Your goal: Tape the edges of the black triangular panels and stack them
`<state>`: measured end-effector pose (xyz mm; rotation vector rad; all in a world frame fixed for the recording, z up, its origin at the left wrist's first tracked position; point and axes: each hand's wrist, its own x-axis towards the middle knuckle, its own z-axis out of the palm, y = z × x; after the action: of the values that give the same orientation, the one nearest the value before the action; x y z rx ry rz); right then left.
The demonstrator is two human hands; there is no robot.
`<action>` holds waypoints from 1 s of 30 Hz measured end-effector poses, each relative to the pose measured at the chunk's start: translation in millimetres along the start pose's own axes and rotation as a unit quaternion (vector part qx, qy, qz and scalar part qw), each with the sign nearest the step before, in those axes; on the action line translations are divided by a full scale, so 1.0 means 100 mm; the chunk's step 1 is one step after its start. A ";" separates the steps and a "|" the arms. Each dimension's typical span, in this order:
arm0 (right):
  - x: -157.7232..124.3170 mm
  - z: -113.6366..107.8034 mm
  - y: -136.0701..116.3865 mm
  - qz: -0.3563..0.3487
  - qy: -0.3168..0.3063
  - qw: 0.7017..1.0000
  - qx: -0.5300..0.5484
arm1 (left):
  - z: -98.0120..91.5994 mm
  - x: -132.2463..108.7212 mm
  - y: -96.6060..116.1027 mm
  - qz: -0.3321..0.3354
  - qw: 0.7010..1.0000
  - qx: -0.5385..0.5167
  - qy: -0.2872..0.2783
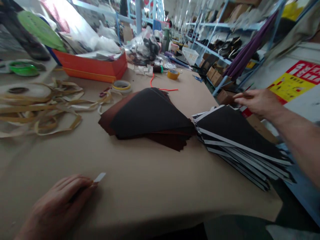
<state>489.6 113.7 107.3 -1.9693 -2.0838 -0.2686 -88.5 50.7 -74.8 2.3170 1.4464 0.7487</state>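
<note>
My left hand (65, 200) is low at the left over the brown tabletop, thumb and fingers pinched on a small white strip (100, 177) whose end sticks out. At the right, my right hand (260, 101) is raised beyond the far end of a stack of black panels with pale edge strips (235, 130). Its fingers are pinched together; anything between them is too small to make out. Left of that stack, dark grey panels (150, 113) lie fanned over reddish-brown panels (175, 143).
Tangled tan tape (57, 113) spreads at the left by a white roll (27, 90). Behind are an orange-red box (92, 66), tape rolls (121, 85), a yellow tape roll (173, 74), a red cord (168, 89) and blue scissors (197, 78). Shelving (215, 25) stands beyond the table's right edge.
</note>
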 end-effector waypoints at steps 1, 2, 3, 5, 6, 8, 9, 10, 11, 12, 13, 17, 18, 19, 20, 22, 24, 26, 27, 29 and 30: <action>0.04 0.15 -0.32 -0.031 -0.003 1.000 0.000 | -0.02 0.01 0.04 0.001 1.000 0.007 -0.002; 0.08 0.31 -0.65 -0.070 -0.029 0.997 0.012 | -0.03 0.01 0.08 0.000 1.000 0.011 0.000; 0.11 0.46 -0.96 -0.109 -0.056 0.992 0.023 | -0.05 0.02 0.11 0.000 1.000 0.011 0.000; 0.15 0.74 -1.47 -0.177 -0.096 0.979 0.031 | -0.07 0.02 0.18 -0.006 1.000 0.010 -0.002; 0.17 0.84 -1.65 -0.203 -0.112 0.973 0.016 | -0.08 0.02 0.21 -0.010 1.000 0.011 -0.005; 0.19 0.99 -1.85 -0.242 -0.132 0.961 -0.033 | -0.09 0.02 0.25 -0.012 1.000 0.016 -0.010; 0.20 1.03 -1.89 -0.257 -0.136 0.955 -0.061 | -0.09 0.02 0.27 -0.009 1.000 0.020 -0.007; 0.20 1.05 -1.90 -0.272 -0.137 0.949 -0.083 | -0.08 0.02 0.29 -0.007 1.000 0.025 -0.002; 0.21 1.06 -1.89 -0.286 -0.135 0.944 -0.097 | -0.08 0.02 0.30 -0.005 1.000 0.030 0.000; 0.21 1.06 -1.88 -0.301 -0.132 0.939 -0.105 | -0.07 0.02 0.31 -0.006 0.999 0.036 0.000; 0.22 1.05 -1.86 -0.312 -0.130 0.935 -0.109 | -0.07 0.02 0.32 -0.009 0.999 0.042 -0.001; 0.29 1.05 -1.81 -0.305 -0.149 0.937 -0.086 | -0.07 0.03 0.36 -0.024 0.997 0.069 -0.002; 0.31 1.05 -1.81 -0.297 -0.156 0.939 -0.074 | -0.07 0.03 0.36 -0.026 0.997 0.073 0.001; 0.33 1.06 -1.81 -0.290 -0.163 0.941 -0.064 | -0.07 0.03 0.37 -0.026 0.997 0.075 0.001; 0.35 1.07 -1.82 -0.285 -0.166 0.942 -0.056 | -0.07 0.03 0.37 -0.026 0.997 0.077 0.002; 0.35 1.09 -1.85 -0.273 -0.163 0.947 -0.049 | -0.07 0.03 0.38 -0.024 0.997 0.078 0.003; 0.33 1.12 -1.88 -0.260 -0.151 0.953 -0.049 | -0.07 0.03 0.38 -0.022 0.997 0.078 0.003; 0.28 1.14 -1.92 -0.245 -0.137 0.959 -0.046 | -0.07 0.03 0.37 -0.019 0.997 0.075 0.000; 0.25 1.15 -1.93 -0.239 -0.131 0.961 -0.044 | -0.07 0.03 0.37 -0.019 0.997 0.073 -0.001; 0.21 1.16 -1.97 -0.225 -0.122 0.966 -0.040 | -0.06 0.02 0.35 -0.017 0.998 0.067 -0.003; 0.20 1.15 -1.98 -0.217 -0.117 0.968 -0.038 | -0.06 0.02 0.34 -0.017 0.998 0.064 -0.003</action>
<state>283.7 155.8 12.7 -1.6275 -2.6870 -0.2087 -66.2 36.9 -52.2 2.3787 1.5694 0.6566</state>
